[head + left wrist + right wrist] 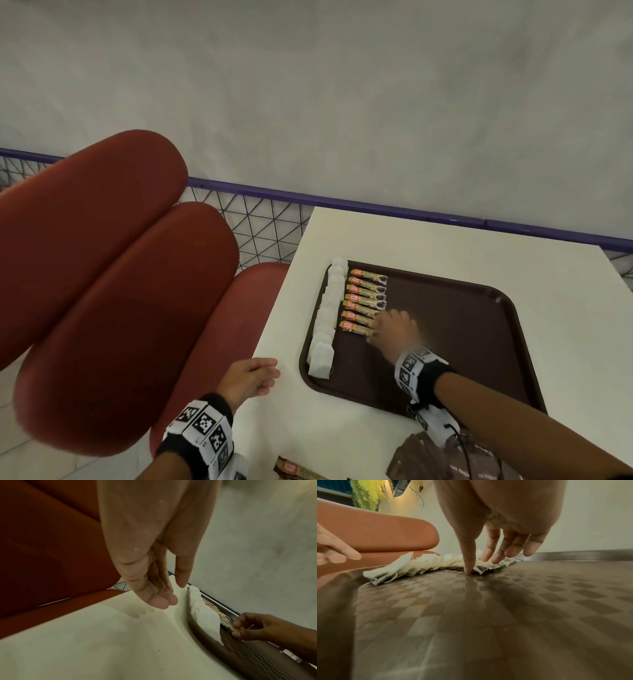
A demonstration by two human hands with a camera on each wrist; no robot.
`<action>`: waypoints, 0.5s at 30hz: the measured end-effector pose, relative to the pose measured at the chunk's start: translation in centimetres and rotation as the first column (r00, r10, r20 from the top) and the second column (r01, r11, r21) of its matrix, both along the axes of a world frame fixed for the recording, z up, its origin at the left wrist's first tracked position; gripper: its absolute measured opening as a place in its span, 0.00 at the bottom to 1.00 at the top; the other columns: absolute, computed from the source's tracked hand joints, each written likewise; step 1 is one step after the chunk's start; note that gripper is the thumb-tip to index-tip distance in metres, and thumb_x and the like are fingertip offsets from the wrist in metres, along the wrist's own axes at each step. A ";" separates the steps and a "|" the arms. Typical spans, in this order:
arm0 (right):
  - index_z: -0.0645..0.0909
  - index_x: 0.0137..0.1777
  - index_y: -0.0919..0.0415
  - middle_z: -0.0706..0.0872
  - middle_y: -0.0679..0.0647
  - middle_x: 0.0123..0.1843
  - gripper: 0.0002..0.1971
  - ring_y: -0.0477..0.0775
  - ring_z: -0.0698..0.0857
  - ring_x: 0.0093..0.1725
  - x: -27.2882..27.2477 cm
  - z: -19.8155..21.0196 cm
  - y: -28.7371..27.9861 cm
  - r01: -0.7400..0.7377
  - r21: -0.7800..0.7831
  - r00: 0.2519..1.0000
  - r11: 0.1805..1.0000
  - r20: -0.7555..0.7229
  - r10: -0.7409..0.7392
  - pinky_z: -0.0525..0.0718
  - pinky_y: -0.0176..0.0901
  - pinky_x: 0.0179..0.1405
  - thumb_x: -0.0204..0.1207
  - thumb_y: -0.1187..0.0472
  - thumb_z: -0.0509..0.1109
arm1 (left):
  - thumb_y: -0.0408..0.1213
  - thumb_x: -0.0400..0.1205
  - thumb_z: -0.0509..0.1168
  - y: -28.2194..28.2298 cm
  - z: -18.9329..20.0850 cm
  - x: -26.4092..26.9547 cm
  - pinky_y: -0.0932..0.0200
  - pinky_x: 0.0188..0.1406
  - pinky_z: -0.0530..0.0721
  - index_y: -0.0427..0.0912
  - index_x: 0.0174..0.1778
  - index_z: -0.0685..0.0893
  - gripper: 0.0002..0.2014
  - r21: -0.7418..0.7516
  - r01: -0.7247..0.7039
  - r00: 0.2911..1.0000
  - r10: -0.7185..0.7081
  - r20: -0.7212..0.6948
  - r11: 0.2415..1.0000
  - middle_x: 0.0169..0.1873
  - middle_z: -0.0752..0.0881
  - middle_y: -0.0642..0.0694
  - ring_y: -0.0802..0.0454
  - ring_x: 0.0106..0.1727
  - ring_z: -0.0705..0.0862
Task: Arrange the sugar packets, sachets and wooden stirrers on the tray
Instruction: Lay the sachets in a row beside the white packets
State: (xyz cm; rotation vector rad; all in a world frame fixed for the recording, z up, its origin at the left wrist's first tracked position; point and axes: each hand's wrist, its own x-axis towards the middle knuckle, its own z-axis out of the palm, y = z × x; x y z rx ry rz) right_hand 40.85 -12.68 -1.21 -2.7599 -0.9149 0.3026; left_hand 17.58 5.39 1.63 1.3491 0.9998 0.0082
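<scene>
So the white rectangular tabletop (445, 246) carries a dark brown plastic tray with a checkered floor (479, 335), and this looks like the sachet-lining-up step, mid-way through. Just beyond the right hand (394, 330), along the tray's far-left edge, sits a column of white paper tea-bag style packets (325, 322), overlapping like shingles. Right under the fingertips of that hand is a neat column of gold-and-orange coffee stick sachets (364, 298), seven or so.

The right hand is spread fairly open, fingers stretched down onto the nearest sachets; from the wrist view the thumb tip presses on the tray floor at the near sachet's end, with the other fingers resting on top. From the left wrist view it looks more like a light pinch on the sachet's edge, so I'd call it nudging or squaring up, not carrying.

The left hand (251, 377) hovers relaxed and loosely open over the tabletop edge, left of the tray, holding nothing.

Behind the right wrist, off the tray, lies another gold stick sachet (301, 471) beside a crumpled brown bag (445, 459). My guess is that one goes next, laid below the row. No wooden stirrers visible anywhere, so that step looks not yet done.
</scene>
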 end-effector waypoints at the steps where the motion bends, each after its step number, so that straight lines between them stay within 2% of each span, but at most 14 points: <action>1: 0.76 0.56 0.50 0.77 0.49 0.61 0.14 0.53 0.72 0.64 -0.1 0.1 0.0 -0.016 -0.016 1.000 1.000 0.002 0.016 0.67 0.45 0.63 0.73 0.47 0.69 | 0.25 0.80 0.64 0.0 0.1 0.0 0.64 0.37 0.83 0.35 0.53 0.82 0.07 0.007 0.015 1.000 -0.015 -0.007 1.000 0.40 0.87 0.40 0.50 0.38 0.82; 4: 0.76 0.56 0.51 0.77 0.50 0.61 0.15 0.53 0.71 0.64 -0.4 0.6 0.0 -0.042 -0.013 0.999 0.999 0.018 0.042 0.67 0.45 0.62 0.74 0.47 0.69 | 0.26 0.81 0.64 -0.2 0.7 0.0 0.66 0.37 0.83 0.37 0.53 0.82 0.07 0.032 0.101 0.994 -0.100 -0.032 0.994 0.42 0.87 0.43 0.52 0.39 0.81; 8: 0.76 0.57 0.52 0.77 0.50 0.62 0.13 0.54 0.71 0.64 -2.0 2.1 -0.5 -0.108 0.055 0.994 0.993 0.018 0.107 0.67 0.45 0.62 0.76 0.49 0.67 | 0.29 0.81 0.64 -0.9 1.2 -0.7 0.67 0.39 0.80 0.43 0.53 0.82 0.08 0.058 0.344 0.935 -0.336 -0.115 0.937 0.40 0.84 0.49 0.56 0.39 0.80; 12: 0.76 0.58 0.53 0.76 0.50 0.61 0.13 0.53 0.70 0.64 -5.6 3.6 -2.2 -0.366 0.055 0.929 0.929 -0.033 0.368 0.69 0.45 0.62 0.76 0.51 0.67 | 0.31 0.80 0.66 -1.6 1.2 -2.1 0.69 0.39 0.78 0.50 0.54 0.81 0.10 0.091 0.622 0.774 -0.593 -0.221 0.778 0.44 0.82 0.52 0.58 0.44 0.80; 14: 0.76 0.58 0.55 0.76 0.52 0.61 0.13 0.54 0.70 0.62 -8.0 3.9 -3.4 -0.526 0.027 0.847 0.850 -0.071 0.527 0.71 0.47 0.62 0.76 0.52 0.67 | 0.32 0.76 0.71 -2.3 1.1 -2.9 0.69 0.42 0.79 0.53 0.55 0.80 0.15 0.134 0.713 0.694 -0.666 -0.274 0.688 0.51 0.81 0.51 0.57 0.47 0.80; 15: 0.76 0.59 0.56 0.76 0.53 0.60 0.14 0.55 0.71 0.61 -9.1 3.9 -4.0 -0.605 0.006 0.793 0.796 -0.091 0.603 0.71 0.48 0.61 0.75 0.53 0.67 | 0.34 0.75 0.73 -2.8 1.0 -3.3 0.68 0.47 0.80 0.54 0.58 0.79 0.19 0.156 0.754 0.652 -0.696 -0.302 0.638 0.55 0.80 0.50 0.56 0.50 0.79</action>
